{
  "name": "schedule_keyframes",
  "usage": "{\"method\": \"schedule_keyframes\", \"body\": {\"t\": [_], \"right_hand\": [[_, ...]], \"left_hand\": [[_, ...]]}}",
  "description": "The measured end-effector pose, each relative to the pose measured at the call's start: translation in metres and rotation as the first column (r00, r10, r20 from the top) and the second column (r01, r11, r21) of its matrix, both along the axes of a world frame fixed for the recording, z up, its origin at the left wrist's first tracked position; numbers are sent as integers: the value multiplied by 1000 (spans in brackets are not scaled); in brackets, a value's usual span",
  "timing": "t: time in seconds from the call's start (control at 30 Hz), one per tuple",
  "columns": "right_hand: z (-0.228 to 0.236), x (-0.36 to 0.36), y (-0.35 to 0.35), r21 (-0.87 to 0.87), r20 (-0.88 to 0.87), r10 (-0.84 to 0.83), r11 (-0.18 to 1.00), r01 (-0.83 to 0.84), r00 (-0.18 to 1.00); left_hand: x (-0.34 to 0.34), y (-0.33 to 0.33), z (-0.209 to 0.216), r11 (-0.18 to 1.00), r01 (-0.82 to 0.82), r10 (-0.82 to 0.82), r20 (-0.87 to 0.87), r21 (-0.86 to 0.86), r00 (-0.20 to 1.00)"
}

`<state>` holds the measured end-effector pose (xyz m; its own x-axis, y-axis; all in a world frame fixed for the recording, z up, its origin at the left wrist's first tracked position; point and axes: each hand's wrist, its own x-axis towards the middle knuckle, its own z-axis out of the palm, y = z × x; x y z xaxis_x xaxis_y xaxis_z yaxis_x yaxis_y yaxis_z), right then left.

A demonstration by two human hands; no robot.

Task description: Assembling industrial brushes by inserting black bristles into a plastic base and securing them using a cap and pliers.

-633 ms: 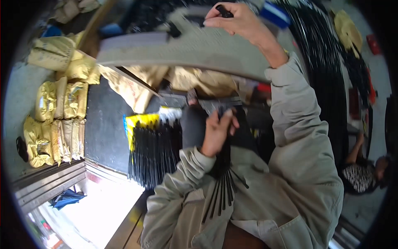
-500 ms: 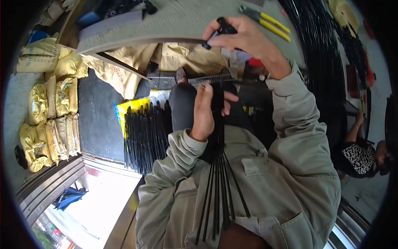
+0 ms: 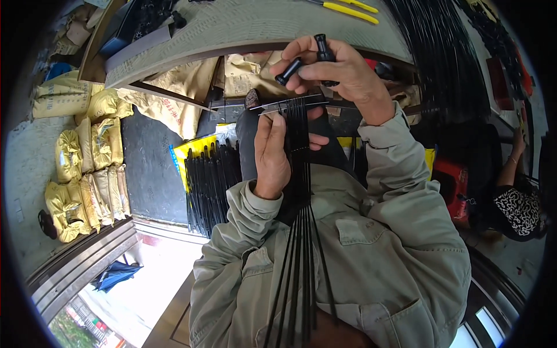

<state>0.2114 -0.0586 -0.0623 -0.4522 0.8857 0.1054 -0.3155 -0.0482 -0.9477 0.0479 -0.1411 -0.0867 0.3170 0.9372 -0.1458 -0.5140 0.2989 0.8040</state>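
My left hand (image 3: 271, 162) is closed around a flat bundle of thin black rods (image 3: 298, 130), its thumb on the near side and fingertips showing at the right edge. From there the rods fan down over my jacket front. A thin straight metal wire (image 3: 272, 105) crosses the bundle's top end. Beyond it, just in front of the table edge, my right hand (image 3: 354, 75) grips small black flanged tubes. One tube (image 3: 288, 71) lies tilted at the fingertips, while another (image 3: 322, 49) stands up between fingers and palm. Whether more sit in that palm is hidden.
The grey worktable (image 3: 243, 26) crosses the far side, holding yellow-handled pliers (image 3: 351, 13). Long black rods (image 3: 432, 58) hang at its right end. More black rods (image 3: 212, 182) stand at my left, near stacked yellow sacks (image 3: 87, 191). Another person (image 3: 516, 211) sits far right.
My right hand has come down from over the tabletop toward the bundle's top, and its black tubes now show clearly. My view has shifted slightly. The left hand keeps its hold.
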Motion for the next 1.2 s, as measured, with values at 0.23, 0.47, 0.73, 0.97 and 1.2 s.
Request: {"method": "schedule_keyframes", "body": {"t": [0.23, 0.47, 0.73, 0.97, 1.2], "right_hand": [[-2, -1, -1, -9, -27, 10, 1000, -10, 1000], [-2, -16, -4, 18, 22, 18, 1000, -18, 1000], [-3, -24, -9, 25, -54, -1, 1000, 2, 999], [-1, -25, -15, 44, 59, -54, 998, 51, 997], [-2, -29, -14, 22, 83, -57, 998, 55, 995]], "left_hand": [[7, -12, -7, 984, -114, 122, -51, 137, 991], [6, -18, 0, 974, -101, 107, -17, 202, 994], [7, -27, 5, 968, -113, 117, -5, 223, 993], [8, -29, 5, 965, -103, 109, -9, 242, 994], [8, -30, 5, 968, -93, 103, -30, 231, 994]]}}
